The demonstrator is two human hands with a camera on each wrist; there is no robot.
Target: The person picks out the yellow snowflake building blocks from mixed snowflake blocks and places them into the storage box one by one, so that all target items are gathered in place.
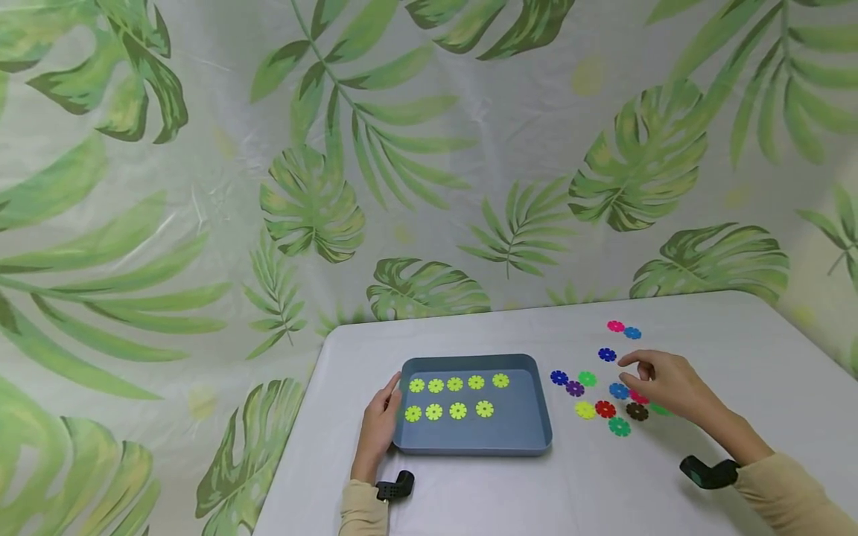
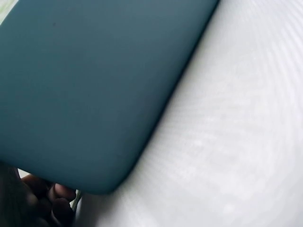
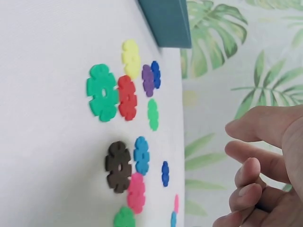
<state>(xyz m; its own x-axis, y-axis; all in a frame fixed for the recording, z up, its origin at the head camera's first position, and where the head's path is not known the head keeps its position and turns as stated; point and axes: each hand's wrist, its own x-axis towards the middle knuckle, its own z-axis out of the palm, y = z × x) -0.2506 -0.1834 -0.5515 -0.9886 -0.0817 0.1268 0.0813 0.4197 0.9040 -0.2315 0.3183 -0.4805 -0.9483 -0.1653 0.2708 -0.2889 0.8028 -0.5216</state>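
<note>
My left hand [image 1: 378,428] holds the left side of a blue-grey tray [image 1: 469,439]; its fingers [image 2: 61,191] curl beside the tray's outer wall in the left wrist view. Inside the tray lie several yellow-green notched flower discs [image 1: 455,384] in two rows. Above the loose discs on the right hovers my right hand [image 1: 670,383], thumb and forefinger apart with nothing between them. Near its fingertips are a dark blue disc [image 1: 607,355] and a light blue disc [image 1: 619,391]. A brown disc [image 3: 112,165] and a pink disc [image 3: 136,191] lie below that hand.
Right of the tray are also a yellow disc [image 1: 585,410], a red disc [image 1: 605,409], a purple disc [image 1: 575,388] and green ones [image 1: 620,426]. Farther back lies another pink disc [image 1: 615,326]. A leaf-patterned curtain [image 1: 429,186] hangs behind the white table [image 1: 482,495].
</note>
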